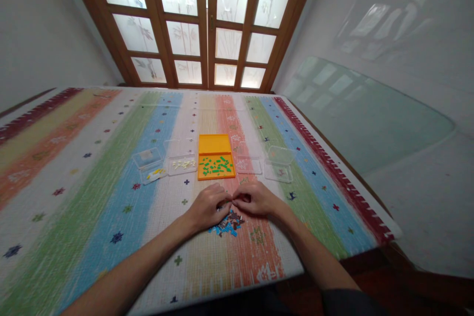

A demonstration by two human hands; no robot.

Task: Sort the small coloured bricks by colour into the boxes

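My left hand (210,206) and my right hand (255,198) meet fingertip to fingertip over a small pile of blue and brown pieces (227,227). Both are closed in a pinch; anything between the fingers is too small or hidden to make out. Part of the pile lies beneath my left hand. Just beyond my hands stands an open orange case (214,143) with many small green pieces (221,160) scattered in its near half.
Left of the case are open clear boxes, one with cream pieces (183,164), another with yellow pieces (155,174). Two clear boxes (249,165) (278,173) stand to the right. A striped cloth (99,197) covers the table; a wall (407,123) rises on the right.
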